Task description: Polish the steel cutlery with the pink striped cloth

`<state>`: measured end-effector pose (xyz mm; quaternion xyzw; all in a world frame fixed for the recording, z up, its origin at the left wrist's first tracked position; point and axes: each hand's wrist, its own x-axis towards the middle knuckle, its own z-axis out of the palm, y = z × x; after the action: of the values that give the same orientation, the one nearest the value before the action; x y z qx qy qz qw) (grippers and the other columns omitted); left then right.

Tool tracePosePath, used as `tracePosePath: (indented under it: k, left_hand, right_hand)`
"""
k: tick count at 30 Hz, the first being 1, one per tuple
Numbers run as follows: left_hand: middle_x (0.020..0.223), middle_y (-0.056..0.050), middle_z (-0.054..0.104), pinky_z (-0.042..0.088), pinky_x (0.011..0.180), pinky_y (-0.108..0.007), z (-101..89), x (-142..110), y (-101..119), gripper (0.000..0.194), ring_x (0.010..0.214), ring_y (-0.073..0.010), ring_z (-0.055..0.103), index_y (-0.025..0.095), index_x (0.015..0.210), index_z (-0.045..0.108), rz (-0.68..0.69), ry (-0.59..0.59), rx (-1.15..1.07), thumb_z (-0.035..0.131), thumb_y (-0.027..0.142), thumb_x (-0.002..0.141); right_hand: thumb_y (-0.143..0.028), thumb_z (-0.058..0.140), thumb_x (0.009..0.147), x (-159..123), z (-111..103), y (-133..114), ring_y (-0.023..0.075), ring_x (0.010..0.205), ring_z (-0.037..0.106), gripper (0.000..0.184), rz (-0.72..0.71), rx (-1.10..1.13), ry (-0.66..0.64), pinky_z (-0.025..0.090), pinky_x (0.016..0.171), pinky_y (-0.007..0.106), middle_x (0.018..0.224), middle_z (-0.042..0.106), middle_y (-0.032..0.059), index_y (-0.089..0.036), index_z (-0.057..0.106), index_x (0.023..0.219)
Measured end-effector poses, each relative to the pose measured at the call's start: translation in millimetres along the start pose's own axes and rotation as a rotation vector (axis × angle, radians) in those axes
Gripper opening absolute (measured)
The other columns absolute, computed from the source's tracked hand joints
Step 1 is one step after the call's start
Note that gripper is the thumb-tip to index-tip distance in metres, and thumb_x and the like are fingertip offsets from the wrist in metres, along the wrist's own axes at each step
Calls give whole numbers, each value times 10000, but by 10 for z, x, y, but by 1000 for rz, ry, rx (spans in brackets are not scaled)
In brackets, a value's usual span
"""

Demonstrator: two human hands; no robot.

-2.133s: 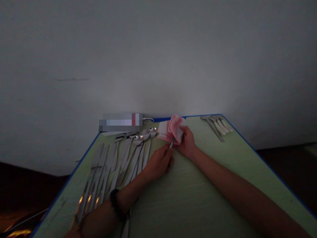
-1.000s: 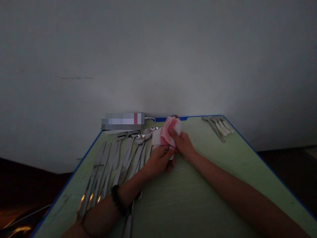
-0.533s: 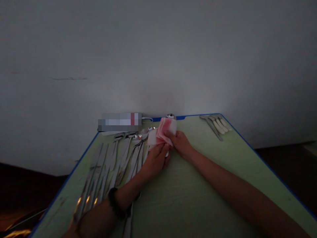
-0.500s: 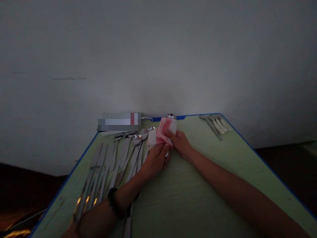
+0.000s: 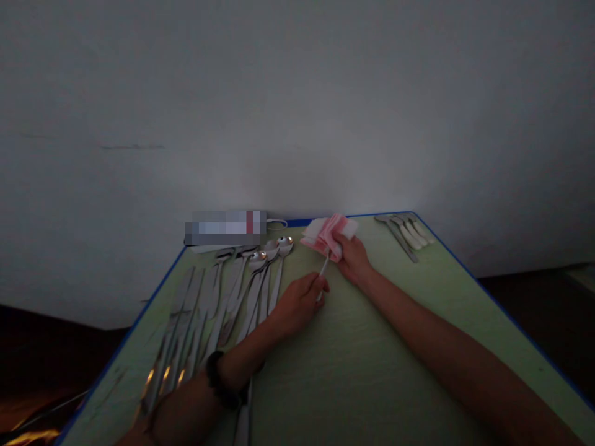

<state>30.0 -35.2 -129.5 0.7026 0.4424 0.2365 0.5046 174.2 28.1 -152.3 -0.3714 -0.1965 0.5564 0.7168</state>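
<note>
My left hand (image 5: 301, 300) is closed round the lower handle of a spoon (image 5: 324, 266), which slants up to the right. The spoon's bowl is hidden inside a folded pink and white cloth (image 5: 341, 223). My right hand (image 5: 356, 257) grips that cloth around the spoon's upper part, thumb on top. To the left of my left hand lie several metal spoons (image 5: 284, 243), handles toward me. Further left, table knives (image 5: 183, 294) lie side by side, partly covered by my left forearm.
A small group of forks or spoons, some white-handled (image 5: 411, 235), lies at the table's far right corner. A blurred-out box-like thing (image 5: 225, 229) with a white cable stands at the far left, against the wall (image 5: 297, 111). The green table (image 5: 353, 371) has a blue edge.
The cloth and my right hand have moved up and right, away from my left hand. More of the spoon's handle shows between the hands, and its bowl, visible above the cloth earlier, is now covered.
</note>
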Motion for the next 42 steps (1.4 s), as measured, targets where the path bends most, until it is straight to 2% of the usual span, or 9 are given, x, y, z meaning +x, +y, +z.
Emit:
tracePosePath:
  k: [7,13,18,21,24,29,35,38,42]
  left_hand:
    - [537,45,431,323,422,-195,-8,13,-45,287,457,-102,404,177,755,536,-4,-64,-77,375,391,858]
    - [563,35,445,335,432,-193,-12,2,-42,292,482,-105,427,175,757,544,26,-89,-36,388,401,856]
    - [593,41,436,362,471,-196,-10,-13,-30,289,510,-100,433,168,776,528,50,-136,-78,379,398,866]
    - [556,52,425,340,465,-200,-12,-11,-41,293,484,-98,413,174,797,518,61,-163,-86,354,403,880]
    - [539,59,413,321,449,-201,-14,1,-57,292,463,-96,402,179,798,510,60,-171,-96,347,407,883]
    - [561,43,438,340,455,-206,-12,21,-69,294,483,-106,425,183,777,515,56,-111,-60,347,403,875]
    - [684,-18,530,385,613,-266,3,38,-75,255,655,-166,520,184,727,496,165,-22,293,333,318,871]
    - [679,-17,539,379,628,-277,5,36,-86,261,650,-174,528,189,748,481,166,-42,405,306,322,888]
    - [665,-3,536,389,622,-261,-7,30,-103,294,646,-162,536,187,782,490,168,-95,362,279,347,910]
  right_hand:
    - [-58,614,605,17,-54,-29,124,660,614,246,45,-42,-93,512,656,260,722,673,-18,-177,583,818]
    - [-262,714,633,-34,-10,-80,135,728,623,326,58,28,-180,504,623,277,884,682,-6,-222,574,924]
    - [-542,607,688,3,-62,-4,101,526,538,381,-50,-165,-60,418,490,224,644,628,0,-166,589,747]
    - [-619,545,692,29,-93,35,98,466,490,457,-67,-231,32,357,432,218,533,565,-10,-163,580,684]
    - [-592,588,668,14,-87,27,103,500,507,433,-54,-190,-10,362,447,215,563,585,-5,-161,593,711]
    - [-408,694,626,-56,-48,-8,99,574,542,293,11,-154,-177,430,559,216,655,636,-13,-158,607,752]
    - [-225,748,566,-60,-29,-14,117,731,597,339,-8,-76,-179,481,729,265,830,675,-14,-195,595,868]
    - [-279,745,586,-29,-31,-18,113,707,597,325,-24,-14,-135,482,701,255,833,675,-13,-199,588,858]
    - [-442,694,628,17,-51,0,115,615,578,341,-64,-56,-69,455,595,239,747,668,0,-174,610,822]
